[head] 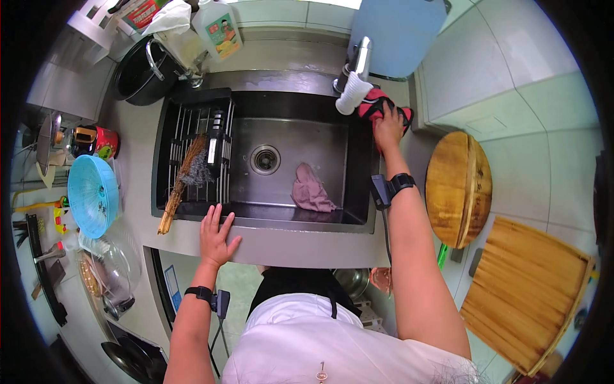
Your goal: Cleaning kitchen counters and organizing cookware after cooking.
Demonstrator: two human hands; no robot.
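Observation:
My right hand (pixel 389 127) reaches to the sink's far right corner and rests on a bunched red and black cloth item (pixel 371 108), beside the chrome faucet (pixel 363 57) with its white ribbed spout end. Whether the fingers grip it is not clear. My left hand (pixel 218 235) lies with fingers spread on the front rim of the dark sink (pixel 297 226) and holds nothing. A crumpled pink cloth (pixel 311 189) lies in the basin, right of the drain (pixel 265 160). On the rack (pixel 225 177) at the left are a straw brush (pixel 184 177) and a steel wool scrubber (pixel 196 172).
A black pot (pixel 139 77) and a white bottle (pixel 218 31) stand behind at the left. A blue plastic basket (pixel 92 196) is on the left. A blue board (pixel 395 38) leans behind the faucet. A round wooden lid (pixel 453 189) and a wooden board (pixel 527 293) are at the right.

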